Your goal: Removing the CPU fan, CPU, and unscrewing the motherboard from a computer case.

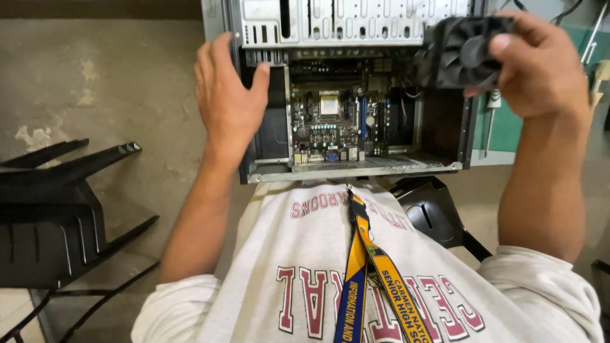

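- A black plastic chair (pixel 57 216) stands at the far left on a worn, stained concrete floor (pixel 127 76)
- The left hand (pixel 225 101) lies flat against the left wall of the open computer case (pixel 267 171), its fingers loosely spread and closed round nothing, the thumb pointing into the opening
- The case rests open side up in front of the person, its near edge just above the grey printed shirt (pixel 305 273) and a blue and yellow lanyard (pixel 365 267)
- Inside the case lies the green motherboard (pixel 333 121), with a square processor socket near its middle; a pale metal drive cage (pixel 337 22) fills the far end
- The right hand (pixel 540 67) holds a black cooling fan (pixel 460 51) over the right far corner of the case, clear of the board; its grip is closed on the fan, thumb over the face
- A black seat (pixel 432 209) shows under the case
- At the right sits a green counter (pixel 508 127) with a screwdriver (pixel 490 121) lying on it
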